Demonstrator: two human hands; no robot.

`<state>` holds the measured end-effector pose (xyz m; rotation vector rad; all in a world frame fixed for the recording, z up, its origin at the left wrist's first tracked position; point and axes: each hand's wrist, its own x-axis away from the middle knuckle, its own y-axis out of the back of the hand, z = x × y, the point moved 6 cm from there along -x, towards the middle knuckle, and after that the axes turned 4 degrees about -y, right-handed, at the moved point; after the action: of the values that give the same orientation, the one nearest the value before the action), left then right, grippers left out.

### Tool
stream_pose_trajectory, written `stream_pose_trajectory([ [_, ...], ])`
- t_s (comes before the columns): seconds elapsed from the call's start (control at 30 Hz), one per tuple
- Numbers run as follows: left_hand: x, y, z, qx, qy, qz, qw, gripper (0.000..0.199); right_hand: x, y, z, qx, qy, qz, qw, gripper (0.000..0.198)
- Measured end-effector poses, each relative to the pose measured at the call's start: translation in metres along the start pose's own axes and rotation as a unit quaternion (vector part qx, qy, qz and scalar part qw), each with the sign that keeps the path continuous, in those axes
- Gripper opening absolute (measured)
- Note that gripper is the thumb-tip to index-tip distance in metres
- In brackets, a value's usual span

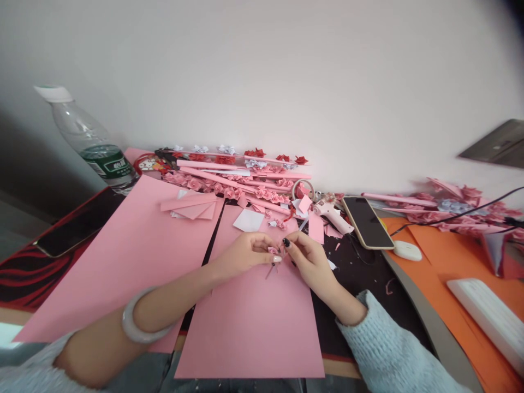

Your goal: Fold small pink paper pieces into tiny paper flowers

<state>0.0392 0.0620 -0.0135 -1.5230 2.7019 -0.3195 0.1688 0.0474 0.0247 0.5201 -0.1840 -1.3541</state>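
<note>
Between the fingertips of my left hand is a small pink paper flower. A thin dark stick pokes out below those fingers; whether it joins the flower, I cannot tell. My right hand is closed in a pinch right beside the flower, and what its fingertips grip is too small to make out. Both hands are just above a large pink paper sheet. Beyond them lie a white paper square and a pale pink glue gun.
Pink paper flowers and rolled paper sticks line the wall. A tape roll, a phone and a white earphone case are at the right. A water bottle and another phone are at the left.
</note>
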Motion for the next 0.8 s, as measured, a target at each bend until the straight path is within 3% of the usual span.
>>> stream_pose_trajectory([
  [0.2,0.002,0.003,-0.004,-0.034,-0.011,-0.032,0.999,0.020,0.003,-0.005,0.004,0.041,0.031,0.011,0.999,0.003],
  [0.33,0.004,0.003,-0.006,-0.059,-0.007,-0.053,0.997,0.020,0.003,-0.006,0.003,0.039,0.024,0.003,0.999,0.004],
  [0.6,0.006,0.000,-0.008,-0.091,-0.014,-0.059,0.994,0.018,0.002,-0.008,-0.003,0.037,-0.025,0.016,0.999,0.015],
  [0.8,0.008,0.000,-0.011,-0.103,-0.021,-0.061,0.993,0.014,-0.002,-0.013,-0.012,-0.043,-0.087,0.050,0.994,0.015],
])
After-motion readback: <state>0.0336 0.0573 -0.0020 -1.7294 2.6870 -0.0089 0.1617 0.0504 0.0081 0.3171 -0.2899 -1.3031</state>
